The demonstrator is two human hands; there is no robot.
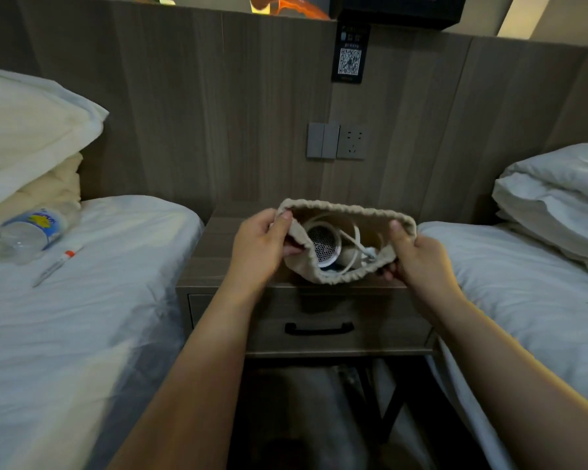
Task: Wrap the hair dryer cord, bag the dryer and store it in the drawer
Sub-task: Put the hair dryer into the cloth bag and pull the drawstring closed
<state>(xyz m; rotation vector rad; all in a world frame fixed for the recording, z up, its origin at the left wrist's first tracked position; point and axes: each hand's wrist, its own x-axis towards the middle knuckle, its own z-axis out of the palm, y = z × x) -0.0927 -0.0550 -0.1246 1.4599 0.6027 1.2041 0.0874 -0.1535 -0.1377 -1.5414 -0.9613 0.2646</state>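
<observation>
A beige drawstring bag [336, 212] is held open over the wooden nightstand [218, 245]. Inside it lies the white hair dryer [323, 245], its round mesh grille facing me, with the white cord [353, 244] looped beside it. My left hand [262, 245] pinches the bag's left rim between thumb and fingers. My right hand [418, 259] pinches the right rim the same way. Below the bag, the nightstand drawer [387, 330] is closed, with a black handle [319, 329] on its front.
A bed [65, 317] with a water bottle [31, 232] and a pen [56, 266] lies on the left. A second bed [523, 300] with a pillow [557, 198] is on the right. A switch and socket [336, 141] sit on the wooden headboard wall.
</observation>
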